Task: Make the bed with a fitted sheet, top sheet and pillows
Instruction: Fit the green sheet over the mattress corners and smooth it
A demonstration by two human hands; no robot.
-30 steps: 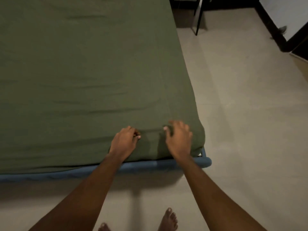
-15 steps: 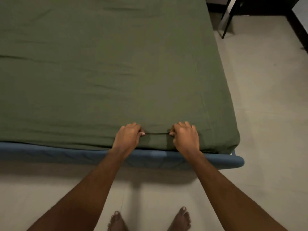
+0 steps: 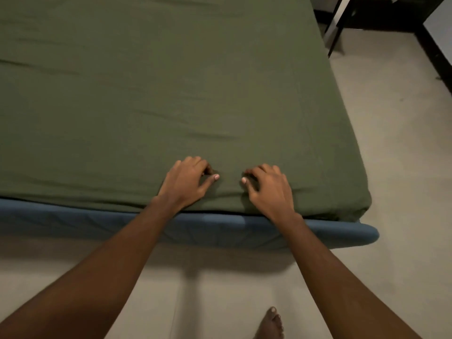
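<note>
At the near edge of the bed, close to its right-hand corner, both hands lie on the green fitted sheet (image 3: 171, 94). The left hand (image 3: 186, 183) and the right hand (image 3: 270, 192) sit just beside one another, with a short stretch of cloth between them. On each hand the fingers (image 3: 195, 163) are bent, knuckles up, with the tips down on the fabric. The 2 thumbs stand apart from the fingers and point toward each other. No raised fold shows between thumb and fingers, and the fingertips are mostly hidden, so I cannot tell whether any cloth is nipped under them or they only press on it.

The sheet covers the whole top of the bed that is in view. It wraps down over the near side and round the right corner, ending just above the blue bed frame (image 3: 73, 221). Several shallow creases run across it, the plainest just beyond the hands.

I judge step 1, the fitted sheet, to be nearly done, with only smoothing or a last tug along this edge left. Neither a top sheet nor pillows appear anywhere in view, so those 2 steps seem to remain.

A bare foot (image 3: 270, 324) stands on the pale floor (image 3: 391, 143), and a dark furniture leg (image 3: 335, 28) rises beyond the far right corner.
</note>
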